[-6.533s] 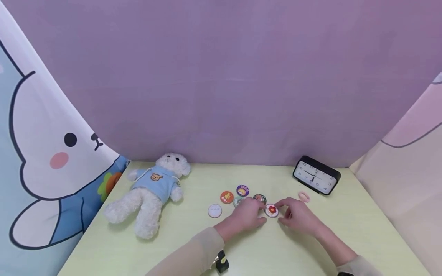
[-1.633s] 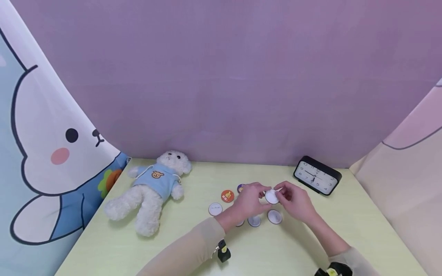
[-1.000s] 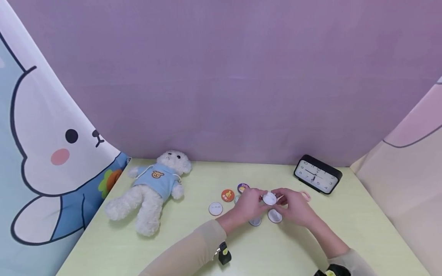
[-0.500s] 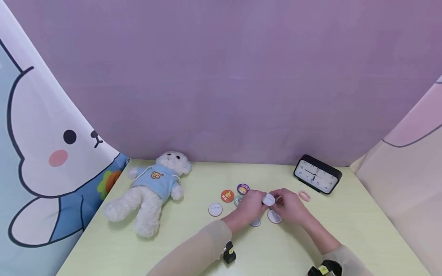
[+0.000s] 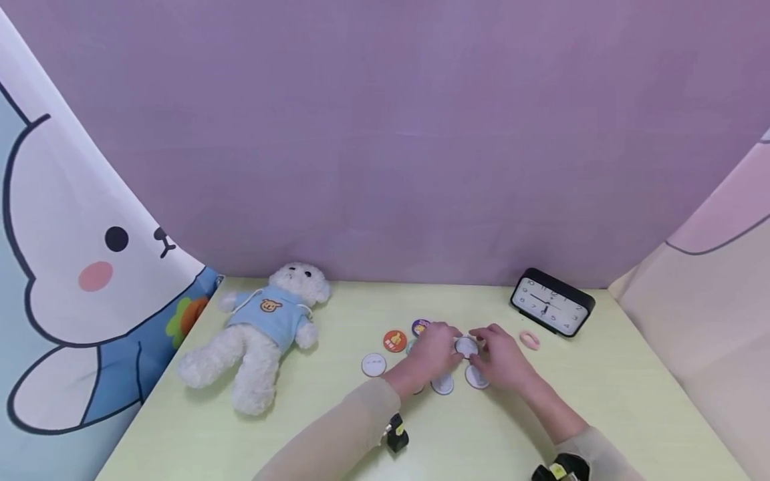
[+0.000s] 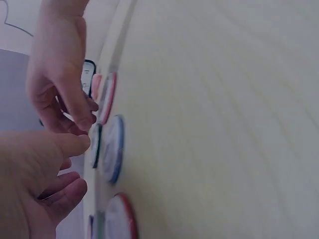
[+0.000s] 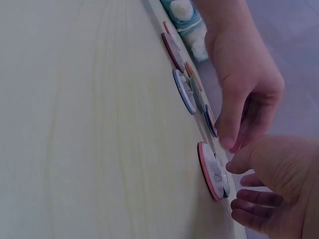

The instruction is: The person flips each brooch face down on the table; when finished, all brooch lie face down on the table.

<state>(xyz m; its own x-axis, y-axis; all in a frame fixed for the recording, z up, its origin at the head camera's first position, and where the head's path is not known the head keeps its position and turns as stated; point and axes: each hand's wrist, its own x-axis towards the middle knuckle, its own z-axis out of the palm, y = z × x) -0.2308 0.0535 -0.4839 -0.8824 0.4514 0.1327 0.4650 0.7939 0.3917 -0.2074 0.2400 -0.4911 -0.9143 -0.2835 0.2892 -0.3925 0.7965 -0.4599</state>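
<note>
In the head view, a round pin badge (image 5: 466, 347) lies between both hands with its white back up. My left hand (image 5: 432, 351) has thumb and fingers at its left edge. From the opposite side, my right hand (image 5: 502, 357) spans it with thumb and index finger. The left wrist view shows its dark rim, with the left thumb (image 6: 75, 144) right against it. Nearer the person lie more face-down badges, one with a blue rim (image 6: 114, 149) and one with a red rim (image 7: 210, 172). The left hand partly covers a purple badge (image 5: 420, 327).
An orange badge (image 5: 395, 341) lies face up, with a white-backed badge (image 5: 373, 365) beside it. A plush toy in a blue shirt (image 5: 273, 321) lies on the left. On the right are a black-framed clock (image 5: 552, 302) and a small pink ring (image 5: 530, 340).
The flower badge, face up 6.5 seconds ago, no longer shows its face; white backs now lie there. The badge in the hands was raised and tilted, and has come down flat.
</note>
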